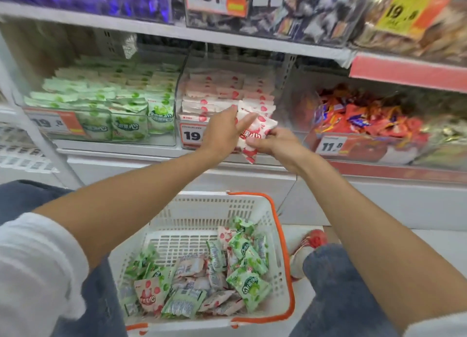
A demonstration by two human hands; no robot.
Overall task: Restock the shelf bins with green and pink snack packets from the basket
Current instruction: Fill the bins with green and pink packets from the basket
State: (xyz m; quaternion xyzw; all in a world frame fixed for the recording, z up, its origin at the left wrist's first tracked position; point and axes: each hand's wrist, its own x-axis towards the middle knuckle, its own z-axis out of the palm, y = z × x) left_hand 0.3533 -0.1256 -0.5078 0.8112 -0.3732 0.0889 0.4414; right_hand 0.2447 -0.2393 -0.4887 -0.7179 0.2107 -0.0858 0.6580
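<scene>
At 12 o'clock, pink packets (255, 130) of glossy, crinkled plastic film and a clear, shiny plastic bin (180, 89). At 6 o'clock, a matt white plastic basket (202, 210), smooth orange rim (281, 235); denim (341, 286) at 5 o'clock.

The white shelf (113, 152) bears clear bins (169, 140) (green packets (106, 94), pink packets (214, 89) inside).

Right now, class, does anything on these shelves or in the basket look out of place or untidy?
Nothing looks spilled or damaged. Only the basket is untidy: green packets and pink packets lie jumbled together, some face down.
</scene>
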